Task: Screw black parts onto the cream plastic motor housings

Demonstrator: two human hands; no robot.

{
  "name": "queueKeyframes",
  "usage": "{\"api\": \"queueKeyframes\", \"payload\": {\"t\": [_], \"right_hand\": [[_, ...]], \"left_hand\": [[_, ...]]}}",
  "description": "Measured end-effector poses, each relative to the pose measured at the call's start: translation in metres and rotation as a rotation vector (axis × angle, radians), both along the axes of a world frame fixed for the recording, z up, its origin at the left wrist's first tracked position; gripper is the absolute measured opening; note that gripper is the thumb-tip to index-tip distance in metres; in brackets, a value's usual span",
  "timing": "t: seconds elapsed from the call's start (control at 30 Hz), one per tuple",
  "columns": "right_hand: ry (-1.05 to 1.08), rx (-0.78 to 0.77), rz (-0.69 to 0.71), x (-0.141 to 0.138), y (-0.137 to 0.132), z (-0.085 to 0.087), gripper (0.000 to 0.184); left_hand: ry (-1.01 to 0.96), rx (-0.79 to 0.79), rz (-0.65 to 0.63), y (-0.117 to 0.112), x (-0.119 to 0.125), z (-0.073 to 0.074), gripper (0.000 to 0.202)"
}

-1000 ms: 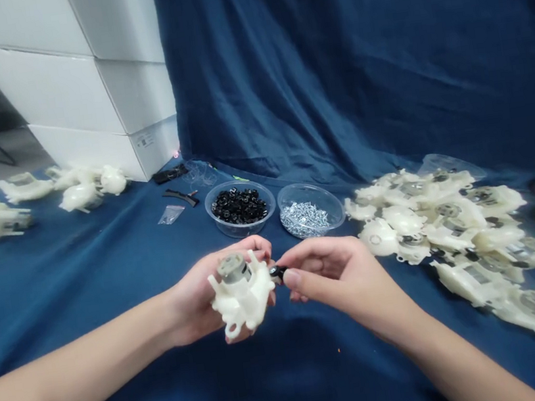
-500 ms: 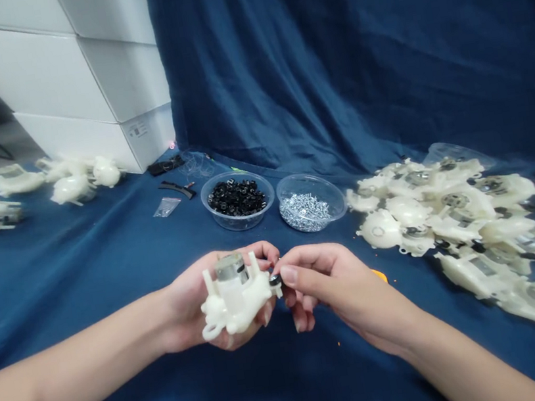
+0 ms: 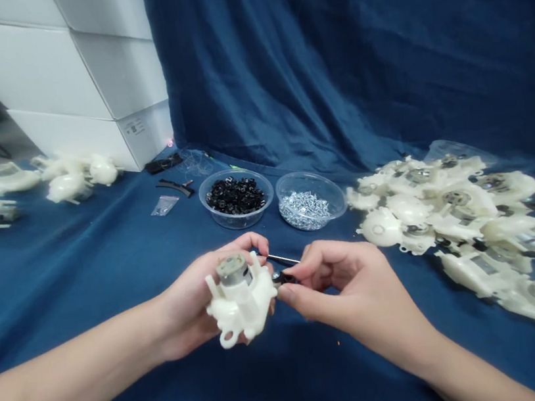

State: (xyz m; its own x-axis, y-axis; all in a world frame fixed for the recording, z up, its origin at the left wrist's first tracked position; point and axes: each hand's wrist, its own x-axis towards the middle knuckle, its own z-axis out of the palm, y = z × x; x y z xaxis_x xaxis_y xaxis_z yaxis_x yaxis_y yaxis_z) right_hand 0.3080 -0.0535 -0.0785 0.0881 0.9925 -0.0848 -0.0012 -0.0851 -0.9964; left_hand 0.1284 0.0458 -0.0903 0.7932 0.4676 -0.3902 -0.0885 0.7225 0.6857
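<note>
My left hand [image 3: 196, 297] is closed around a white plastic housing [image 3: 242, 300] with a small silver motor [image 3: 232, 270] standing upright in it. My right hand [image 3: 343, 283] pinches a small black part [image 3: 281, 279] against the housing's right edge. A thin dark rod [image 3: 283, 259], like a screwdriver shaft, shows between the two hands; which hand holds it is unclear. Both hands hover over the blue cloth [image 3: 107, 263].
Two clear bowls stand behind the hands: one with black parts [image 3: 236, 197], one with silver screws [image 3: 309, 208]. A heap of white housings [image 3: 454, 221] lies at right; a few more white housings [image 3: 66, 182] at far left. White boxes [image 3: 71, 75] are stacked at back left.
The housing has tilted slightly in my left hand. A thin dark rod now shows between the hands, and my right hand has shifted a little lower and to the right.
</note>
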Motion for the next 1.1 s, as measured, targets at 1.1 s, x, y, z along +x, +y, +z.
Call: {"api": "queueKeyframes", "payload": {"t": [1.1], "right_hand": [[-0.104,-0.101,0.149,0.014,0.013,0.001,0.021]], "left_hand": [[0.08,-0.044,-0.272,0.013,-0.001,-0.004,0.008]]}}
